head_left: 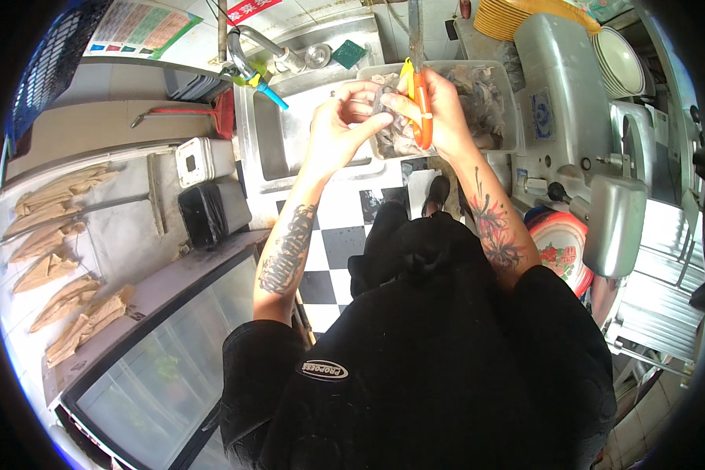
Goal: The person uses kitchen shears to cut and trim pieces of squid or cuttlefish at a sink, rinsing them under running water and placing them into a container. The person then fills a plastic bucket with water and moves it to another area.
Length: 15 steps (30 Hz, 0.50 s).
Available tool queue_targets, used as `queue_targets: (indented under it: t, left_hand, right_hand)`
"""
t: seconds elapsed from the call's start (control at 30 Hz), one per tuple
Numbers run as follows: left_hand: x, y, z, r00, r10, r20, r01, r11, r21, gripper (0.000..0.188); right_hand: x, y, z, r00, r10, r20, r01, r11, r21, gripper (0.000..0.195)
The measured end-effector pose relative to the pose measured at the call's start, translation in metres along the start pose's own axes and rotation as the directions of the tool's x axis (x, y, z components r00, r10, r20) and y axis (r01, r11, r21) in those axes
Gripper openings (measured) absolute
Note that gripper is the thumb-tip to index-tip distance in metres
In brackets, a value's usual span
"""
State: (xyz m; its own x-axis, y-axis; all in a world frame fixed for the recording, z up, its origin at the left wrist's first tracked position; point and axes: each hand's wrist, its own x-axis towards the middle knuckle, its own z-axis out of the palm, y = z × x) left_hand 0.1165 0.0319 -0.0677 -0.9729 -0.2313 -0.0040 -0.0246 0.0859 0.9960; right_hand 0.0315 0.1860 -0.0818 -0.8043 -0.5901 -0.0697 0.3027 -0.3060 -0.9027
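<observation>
My left hand [343,120] pinches a small grey, soft piece of raw food [383,98] between thumb and fingers; its exact kind cannot be told. My right hand [440,108] touches the same piece with its thumb and also holds a tool with orange handles [423,111] and a long metal part [415,35] pointing away from me. A yellow part [409,82] shows beside the handle. Both hands are above a translucent plastic tub [510,111] that holds many similar greyish pieces [484,106], partly covered by my hands.
A steel sink [279,173] with a blue-tipped faucet [271,96] is left of the tub. At the right stand a grey metal machine [549,88], stacked plates [620,61] and a red-rimmed basin [558,252]. A glass-topped cabinet [164,358] lies at lower left.
</observation>
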Motion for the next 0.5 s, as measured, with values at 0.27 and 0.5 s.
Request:
queue_targets:
  t: [0.27, 0.5]
  left_hand:
    - [0.015, 0.006, -0.023, 0.990, -0.101, 0.097, 0.096, 0.994, 0.061, 0.022]
    - [0.029, 0.041, 0.006, 1.000, 0.023, 0.009, -0.024, 0.996, 0.088, 0.024]
  right_hand:
    - [0.001, -0.029, -0.037, 0.983, -0.116, 0.144, 0.141, 0.974, -0.178, 0.021]
    - [-0.009, -0.040, -0.046, 0.996, -0.062, 0.057, 0.071, 0.980, -0.184, 0.021]
